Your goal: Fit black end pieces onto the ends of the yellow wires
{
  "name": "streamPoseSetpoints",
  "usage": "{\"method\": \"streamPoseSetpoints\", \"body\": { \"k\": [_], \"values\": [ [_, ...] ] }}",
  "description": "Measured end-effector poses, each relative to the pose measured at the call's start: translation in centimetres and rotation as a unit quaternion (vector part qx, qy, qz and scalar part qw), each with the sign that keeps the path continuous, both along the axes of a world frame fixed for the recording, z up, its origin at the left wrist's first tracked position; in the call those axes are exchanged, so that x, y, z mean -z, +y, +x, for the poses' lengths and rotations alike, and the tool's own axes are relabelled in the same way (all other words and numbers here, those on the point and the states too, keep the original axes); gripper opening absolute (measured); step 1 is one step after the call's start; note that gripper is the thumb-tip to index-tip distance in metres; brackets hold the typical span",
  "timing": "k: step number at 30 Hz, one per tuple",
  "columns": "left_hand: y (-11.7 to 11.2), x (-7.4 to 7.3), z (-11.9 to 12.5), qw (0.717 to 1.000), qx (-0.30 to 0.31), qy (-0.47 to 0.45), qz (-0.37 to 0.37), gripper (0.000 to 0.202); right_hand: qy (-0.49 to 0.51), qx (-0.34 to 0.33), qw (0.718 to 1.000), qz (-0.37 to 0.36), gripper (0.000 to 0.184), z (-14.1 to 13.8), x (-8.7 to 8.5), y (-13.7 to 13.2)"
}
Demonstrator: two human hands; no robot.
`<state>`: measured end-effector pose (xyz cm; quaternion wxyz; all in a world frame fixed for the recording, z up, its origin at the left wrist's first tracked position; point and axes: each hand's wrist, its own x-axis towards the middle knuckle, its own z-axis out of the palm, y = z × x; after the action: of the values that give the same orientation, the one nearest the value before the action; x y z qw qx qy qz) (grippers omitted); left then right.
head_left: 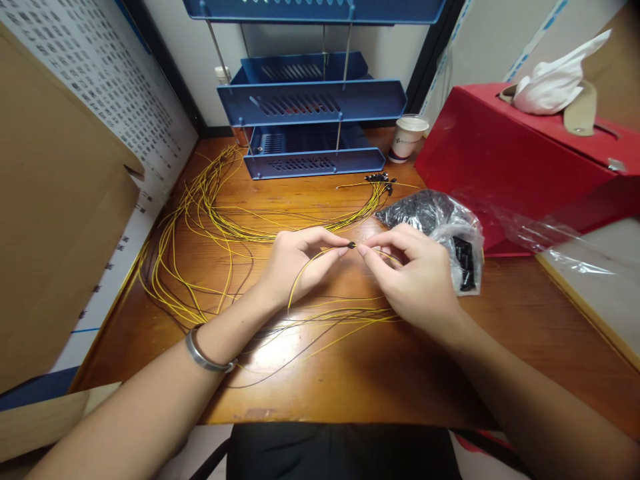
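Observation:
My left hand (295, 263) pinches the end of a thin yellow wire (306, 265) that curves down under the palm. A small black connector (351, 245) sits at the wire's tip, between both hands. My right hand (410, 273) pinches close to that connector from the right; whether it touches the connector or the wire I cannot tell. Loose yellow and dark wires (200, 220) spread over the wooden table (350, 373). A bundle of wires with black connectors fitted (379, 178) lies behind my hands. A clear plastic bag of black connectors (445, 227) lies right of my right hand.
A blue tiered tray rack (310, 107) stands at the back. A paper cup (407, 138) is beside it. A red box (520, 153) with a white tissue (555, 80) fills the right. Cardboard (55, 220) leans on the left. A plastic-covered board (595, 287) lies at the right edge.

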<state>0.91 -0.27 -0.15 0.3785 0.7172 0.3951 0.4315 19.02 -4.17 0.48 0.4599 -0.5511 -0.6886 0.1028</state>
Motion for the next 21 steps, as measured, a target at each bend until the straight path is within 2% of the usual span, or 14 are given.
{"method": "streamPoseSetpoints", "body": {
  "k": [5, 14, 21],
  "values": [
    [-0.04, 0.0, -0.07, 1.0, 0.013, 0.017, 0.014, 0.013, -0.017, -0.009, 1.0, -0.008, 0.008, -0.06, -0.02, 0.0],
    [0.28, 0.14, 0.03, 1.0, -0.018, -0.02, -0.017, 0.014, -0.002, -0.001, 1.0, 0.014, 0.008, -0.04, 0.01, 0.11],
    [0.08, 0.05, -0.03, 1.0, 0.003, -0.017, -0.026, 0.014, -0.013, -0.002, 1.0, 0.009, 0.009, -0.06, -0.04, 0.02]
  ]
}}
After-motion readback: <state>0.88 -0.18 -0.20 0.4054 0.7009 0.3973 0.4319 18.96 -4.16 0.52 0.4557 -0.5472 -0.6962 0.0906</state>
